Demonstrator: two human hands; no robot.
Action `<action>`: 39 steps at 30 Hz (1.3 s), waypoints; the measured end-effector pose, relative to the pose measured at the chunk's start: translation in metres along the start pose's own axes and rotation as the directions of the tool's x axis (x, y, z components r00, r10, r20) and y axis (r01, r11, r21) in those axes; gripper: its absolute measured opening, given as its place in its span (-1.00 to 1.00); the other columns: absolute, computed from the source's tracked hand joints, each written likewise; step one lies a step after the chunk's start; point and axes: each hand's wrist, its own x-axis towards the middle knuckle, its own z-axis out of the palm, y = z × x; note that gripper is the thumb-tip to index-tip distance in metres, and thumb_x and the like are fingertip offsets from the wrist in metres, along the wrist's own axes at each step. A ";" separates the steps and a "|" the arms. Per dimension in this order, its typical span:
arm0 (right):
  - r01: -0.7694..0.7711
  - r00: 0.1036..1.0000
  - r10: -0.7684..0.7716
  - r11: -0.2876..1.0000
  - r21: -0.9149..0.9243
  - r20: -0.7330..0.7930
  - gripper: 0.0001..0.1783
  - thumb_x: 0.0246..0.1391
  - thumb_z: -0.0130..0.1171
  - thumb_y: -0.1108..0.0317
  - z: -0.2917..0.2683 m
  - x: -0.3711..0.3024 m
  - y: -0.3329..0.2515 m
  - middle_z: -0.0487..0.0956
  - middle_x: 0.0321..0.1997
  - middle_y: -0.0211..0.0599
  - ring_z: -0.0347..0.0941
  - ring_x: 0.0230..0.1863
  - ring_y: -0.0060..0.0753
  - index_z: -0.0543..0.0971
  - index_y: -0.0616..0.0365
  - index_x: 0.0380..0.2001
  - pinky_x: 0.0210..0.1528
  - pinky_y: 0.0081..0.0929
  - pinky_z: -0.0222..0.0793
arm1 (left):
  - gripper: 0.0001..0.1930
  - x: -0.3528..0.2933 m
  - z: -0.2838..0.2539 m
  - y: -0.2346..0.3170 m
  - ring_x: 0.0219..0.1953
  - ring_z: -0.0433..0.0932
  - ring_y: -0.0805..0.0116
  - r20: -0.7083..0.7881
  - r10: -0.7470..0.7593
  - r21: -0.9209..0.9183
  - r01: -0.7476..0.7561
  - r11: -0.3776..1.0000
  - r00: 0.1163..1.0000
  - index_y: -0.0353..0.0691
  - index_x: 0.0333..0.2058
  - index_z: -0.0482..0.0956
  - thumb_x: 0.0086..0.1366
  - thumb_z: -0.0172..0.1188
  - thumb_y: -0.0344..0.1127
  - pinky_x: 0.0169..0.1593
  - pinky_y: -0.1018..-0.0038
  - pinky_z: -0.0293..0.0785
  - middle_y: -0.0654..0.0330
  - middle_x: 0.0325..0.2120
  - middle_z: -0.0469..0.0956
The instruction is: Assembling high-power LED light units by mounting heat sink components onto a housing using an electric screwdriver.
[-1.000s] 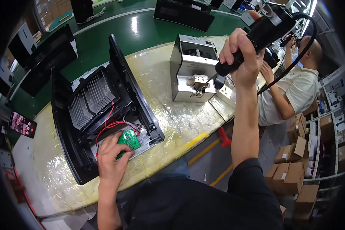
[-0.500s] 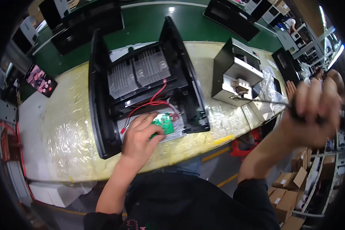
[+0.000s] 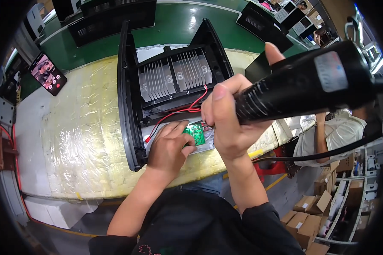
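My left hand point(image 3: 168, 148) rests low inside a black plastic housing point(image 3: 129, 97), its fingers and thumb closed around the edges of a green circuit board point(image 3: 195, 134). The board lies on a pale panel at the housing's near end. My right hand point(image 3: 232, 114) grips a large black corded electric screwdriver point(image 3: 291, 85), its body slanting up to the right. The tool's tip is hidden behind my fingers, just right of the board. Red wires point(image 3: 174, 113) run from a finned metal block point(image 3: 157, 80) towards a small red connector point(image 3: 147, 139) beside my left hand.
Plastic film covers the yellowish worktable point(image 3: 81, 140). A phone point(image 3: 49, 75) stands at its left. Beyond lies a green surface point(image 3: 187, 19) with black panels point(image 3: 115, 21). Another person's pale sleeve point(image 3: 340, 134), a red stool point(image 3: 276, 166) and cardboard boxes point(image 3: 306, 225) are on the right.
My right hand has come from the far right in to the circuit board, bringing the screwdriver with it. My left hand stays on the board. The whole view has shifted slightly.
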 end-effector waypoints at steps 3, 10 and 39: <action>-0.051 0.998 0.050 0.999 0.009 0.035 -0.15 0.23 0.02 0.65 -0.003 -0.002 0.010 0.41 -0.55 -0.34 0.31 -0.67 -0.64 -0.17 0.21 0.46 -0.60 -0.57 0.34 | -0.80 0.001 0.005 0.001 0.11 0.52 -0.03 0.014 -0.028 -0.027 0.029 0.999 0.999 -0.19 -0.43 0.62 -0.05 0.46 -0.43 0.16 0.18 0.44 -0.04 0.05 0.58; -0.092 0.992 0.084 0.992 0.085 0.094 -0.16 0.24 0.06 0.63 -0.009 -0.001 0.017 0.41 -0.54 -0.33 0.30 -0.68 -0.63 -0.13 0.18 0.45 -0.60 -0.56 0.34 | -0.79 -0.001 0.005 -0.004 0.10 0.53 -0.03 -0.032 0.007 -0.015 -0.008 1.000 0.999 -0.18 -0.43 0.60 -0.06 0.47 -0.43 0.15 0.17 0.45 -0.04 0.05 0.58; 0.120 0.952 -0.099 0.991 0.054 -0.289 -0.73 0.34 -0.02 0.33 -0.100 0.042 -0.063 0.32 -0.65 -0.42 0.19 -0.73 -0.59 0.35 0.15 -0.49 -0.68 -0.54 0.15 | -0.78 -0.017 -0.019 -0.009 0.08 0.54 -0.16 0.007 -0.017 0.002 0.017 1.000 1.000 -0.35 -0.42 0.57 -0.06 0.43 -0.50 0.19 0.21 0.40 -0.20 0.06 0.57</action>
